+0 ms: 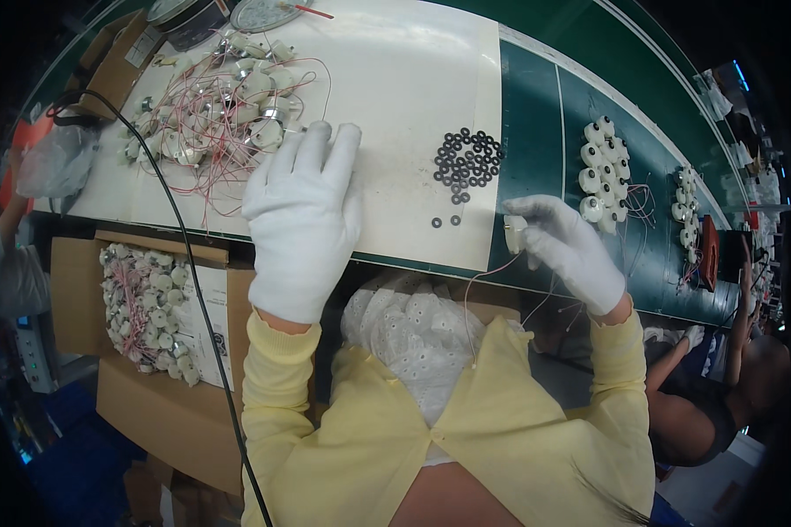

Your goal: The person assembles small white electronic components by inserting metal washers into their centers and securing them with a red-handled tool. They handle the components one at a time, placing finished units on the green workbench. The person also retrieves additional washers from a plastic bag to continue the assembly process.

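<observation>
- Right hand (571,250): fingers pinching one white part (516,234) by the tabletop's (395,97) near edge; apparently mid-work.
- Left hand (303,206): fingers nearly straight, slightly parted, beside the wired pile (257,86) toward the far left corner; pile looks untreated, plenty left.
- Black rings (468,158) loose mid-tabletop, unused.
- Black-centred rows (605,176) toward right end: seemingly done.

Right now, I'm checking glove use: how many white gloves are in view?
3: one on the left hand, one on the right hand, one on a co-worker's hand at the right. More may be hidden.
</observation>
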`<state>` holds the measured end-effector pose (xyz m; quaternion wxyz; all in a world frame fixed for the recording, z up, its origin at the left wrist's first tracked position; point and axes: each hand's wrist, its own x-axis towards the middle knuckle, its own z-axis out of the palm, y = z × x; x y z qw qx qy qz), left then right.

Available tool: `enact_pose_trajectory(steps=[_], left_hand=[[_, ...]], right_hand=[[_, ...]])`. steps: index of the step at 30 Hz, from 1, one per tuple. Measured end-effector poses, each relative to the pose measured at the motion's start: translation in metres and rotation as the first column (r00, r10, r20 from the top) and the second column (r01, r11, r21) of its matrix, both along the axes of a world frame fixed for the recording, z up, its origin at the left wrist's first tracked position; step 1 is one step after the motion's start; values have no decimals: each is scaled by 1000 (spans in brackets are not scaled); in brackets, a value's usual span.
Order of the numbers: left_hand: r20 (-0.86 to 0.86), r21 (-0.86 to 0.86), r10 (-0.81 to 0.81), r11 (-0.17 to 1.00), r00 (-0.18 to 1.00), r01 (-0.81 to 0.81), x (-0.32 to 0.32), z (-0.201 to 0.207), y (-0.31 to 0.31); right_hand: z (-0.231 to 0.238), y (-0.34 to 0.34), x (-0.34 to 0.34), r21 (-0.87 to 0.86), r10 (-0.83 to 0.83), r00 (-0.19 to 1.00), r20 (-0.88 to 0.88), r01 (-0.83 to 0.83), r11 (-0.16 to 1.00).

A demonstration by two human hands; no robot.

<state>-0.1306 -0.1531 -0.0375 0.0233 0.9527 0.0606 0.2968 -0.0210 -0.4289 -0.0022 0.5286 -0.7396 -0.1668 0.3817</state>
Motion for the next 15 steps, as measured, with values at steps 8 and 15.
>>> enact_pose_trajectory(steps=[8,15], left_hand=[[-31,-222,-89,972,995,80,-14,-4,-19],[-4,-265,65,962,998,-64,-20,-4,-13]], right_hand=[[-19,14,3,-106,229,820,524,-204,973],[-12,37,2,-357,398,212,893,-204,911]])
